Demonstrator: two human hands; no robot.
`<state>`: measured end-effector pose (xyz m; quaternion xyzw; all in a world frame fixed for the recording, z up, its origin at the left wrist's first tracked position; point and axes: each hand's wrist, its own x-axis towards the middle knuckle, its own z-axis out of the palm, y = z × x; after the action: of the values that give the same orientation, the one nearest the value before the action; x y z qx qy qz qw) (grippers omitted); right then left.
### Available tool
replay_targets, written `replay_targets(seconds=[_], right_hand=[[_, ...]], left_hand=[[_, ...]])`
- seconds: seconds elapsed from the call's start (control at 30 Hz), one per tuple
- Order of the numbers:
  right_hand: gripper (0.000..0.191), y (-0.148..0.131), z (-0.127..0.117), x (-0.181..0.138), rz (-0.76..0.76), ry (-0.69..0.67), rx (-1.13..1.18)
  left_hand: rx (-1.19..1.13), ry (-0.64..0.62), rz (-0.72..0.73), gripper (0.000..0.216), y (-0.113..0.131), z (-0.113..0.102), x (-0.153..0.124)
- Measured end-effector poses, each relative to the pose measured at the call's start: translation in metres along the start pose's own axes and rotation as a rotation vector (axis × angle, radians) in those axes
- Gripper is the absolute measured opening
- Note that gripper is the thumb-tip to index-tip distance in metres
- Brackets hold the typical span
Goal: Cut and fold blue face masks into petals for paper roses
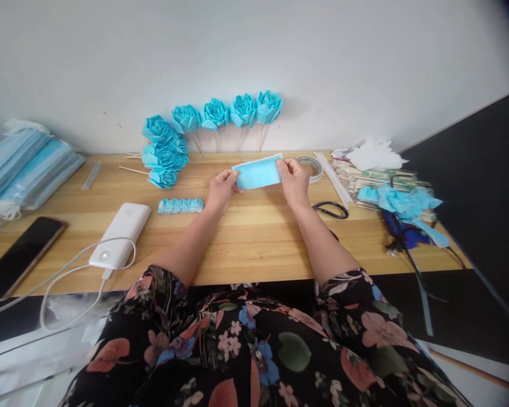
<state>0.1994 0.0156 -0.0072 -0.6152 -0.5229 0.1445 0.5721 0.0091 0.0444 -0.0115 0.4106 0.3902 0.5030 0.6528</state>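
A light blue rectangle of face mask fabric (258,173) is stretched between my two hands, above the wooden table. My left hand (223,186) pinches its left end between thumb and fingers. At the opposite end, my right hand (294,176) grips the upper right corner the same way. To the left of my left hand lies a short row of folded blue pieces (181,206). A roll of tape (310,168) sits partly behind my right hand. Scissors with black handles (331,210) lie beside my right wrist, their blades hidden under the arm.
Blue flowers on sticks (215,115) lean on the wall, with more flowers (163,152) piled left. Masks (29,167), a phone (23,257) and a cabled power bank (121,234) lie left. At right are blue scraps (402,200) and a clear stick (333,178).
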Motion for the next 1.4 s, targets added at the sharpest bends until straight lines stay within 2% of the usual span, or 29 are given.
replay_targets(seconds=[0.27, 0.43, 0.57, 0.7, 0.83, 0.9, 1.2, 1.4], right_hand=[[0.035, -0.005, -0.001, -0.003, -0.070, 0.021, -0.070], [0.031, -0.001, -0.001, -0.003, -0.081, -0.001, -0.067], [0.032, -0.001, 0.008, -0.010, -0.102, 0.008, -0.094], [0.035, -0.004, 0.018, -0.014, -0.183, -0.046, -0.104], [0.040, 0.002, 0.014, -0.005, -0.155, 0.096, -0.112], [0.040, 0.005, 0.010, -0.001, -0.149, 0.111, -0.114], [0.040, 0.000, 0.008, -0.003, -0.156, 0.106, -0.081], [0.033, 0.005, 0.008, -0.005, -0.112, 0.019, -0.072]], left_hand=[[-0.058, -0.030, 0.005, 0.034, -0.004, 0.002, 0.000], [-0.077, -0.028, 0.020, 0.027, -0.005, 0.001, 0.001], [-0.031, 0.008, 0.053, 0.027, -0.007, 0.001, 0.001], [0.034, 0.018, 0.119, 0.025, -0.007, 0.002, 0.003], [0.030, 0.045, 0.145, 0.028, -0.004, 0.001, 0.007], [0.019, 0.034, 0.137, 0.029, -0.002, 0.001, 0.008], [-0.050, 0.011, 0.096, 0.030, 0.001, 0.000, 0.002], [-0.008, 0.032, 0.079, 0.037, -0.002, -0.002, 0.004]])
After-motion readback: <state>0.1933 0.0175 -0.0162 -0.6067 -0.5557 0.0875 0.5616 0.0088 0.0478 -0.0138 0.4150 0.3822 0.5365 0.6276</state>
